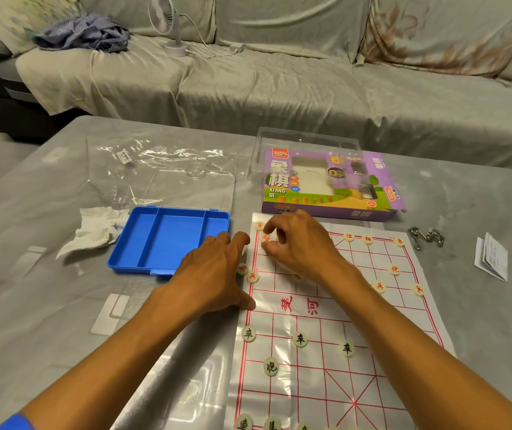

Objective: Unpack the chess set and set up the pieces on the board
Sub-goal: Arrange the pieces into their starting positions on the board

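Far to your left on the grey table (62, 305) lies a crumpled white tissue (96, 229), touching the corner of the open blue plastic tray (168, 240), whose three compartments hold nothing you can see. Behind the tray a clear plastic wrapper (155, 162) is spread flat.

Your left hand (217, 268) lies palm down, fingers straight and relaxed, across the left edge of the paper xiangqi board (326, 321); it holds nothing. Two red-marked pieces (247, 273) sit just beside its fingers at the board's edge.

Your right hand (298, 240) hovers over the board's far left corner, thumb and forefinger pinching a red-lettered piece (265, 238); another red piece (259, 225) rests on the corner point just behind it.

Behind the board stands the purple xiangqi box (332, 184) with a clear lid (304, 141) leaning at its back.

More red pieces (394, 270) stand on the far right half of the board, while black-lettered pieces (299, 339) occupy the near rows. Right of the board lie a metal ring puzzle (425, 238) and a folded paper leaflet (492, 256).
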A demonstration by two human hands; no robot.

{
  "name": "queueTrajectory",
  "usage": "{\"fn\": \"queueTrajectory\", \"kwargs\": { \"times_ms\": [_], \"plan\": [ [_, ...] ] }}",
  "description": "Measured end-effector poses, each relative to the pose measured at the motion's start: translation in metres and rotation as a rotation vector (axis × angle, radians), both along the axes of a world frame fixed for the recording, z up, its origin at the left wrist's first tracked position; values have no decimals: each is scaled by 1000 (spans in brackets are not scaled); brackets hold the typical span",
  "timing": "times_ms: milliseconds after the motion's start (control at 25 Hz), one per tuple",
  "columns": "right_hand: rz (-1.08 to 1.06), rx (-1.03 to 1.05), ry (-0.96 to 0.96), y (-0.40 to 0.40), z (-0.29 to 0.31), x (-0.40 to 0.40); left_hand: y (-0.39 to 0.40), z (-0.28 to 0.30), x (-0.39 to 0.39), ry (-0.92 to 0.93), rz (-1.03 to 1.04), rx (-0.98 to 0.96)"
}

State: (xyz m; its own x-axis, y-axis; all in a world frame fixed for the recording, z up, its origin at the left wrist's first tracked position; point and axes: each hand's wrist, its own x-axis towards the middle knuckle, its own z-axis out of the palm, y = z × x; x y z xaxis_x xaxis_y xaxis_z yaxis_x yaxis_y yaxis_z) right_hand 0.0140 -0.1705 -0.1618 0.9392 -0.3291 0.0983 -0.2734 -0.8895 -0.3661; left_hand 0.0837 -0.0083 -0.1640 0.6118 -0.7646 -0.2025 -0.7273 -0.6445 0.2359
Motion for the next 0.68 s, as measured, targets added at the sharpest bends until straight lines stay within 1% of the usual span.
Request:
{"fn": "queueTrajectory", "kwargs": {
  "times_ms": [120,200,240,360,600,680],
  "plan": [
    [-117,50,-63,-44,17,-27,1,2,0,16,-3,-20],
    [-209,65,-34,-75,20,-45,1,4,-1,19,-3,-20],
    [-222,52,10,-85,18,-50,2,5,-2,17,-7,-18],
    [-207,6,130,-94,10,-51,3,6,-4,24,-10,-25],
    [-147,-14,163,-90,2,-44,2,3,0,13,-9,-20],
    [-192,-20,148,-91,1,-45,1,3,-1,14,-18,-17]
  ]
}}
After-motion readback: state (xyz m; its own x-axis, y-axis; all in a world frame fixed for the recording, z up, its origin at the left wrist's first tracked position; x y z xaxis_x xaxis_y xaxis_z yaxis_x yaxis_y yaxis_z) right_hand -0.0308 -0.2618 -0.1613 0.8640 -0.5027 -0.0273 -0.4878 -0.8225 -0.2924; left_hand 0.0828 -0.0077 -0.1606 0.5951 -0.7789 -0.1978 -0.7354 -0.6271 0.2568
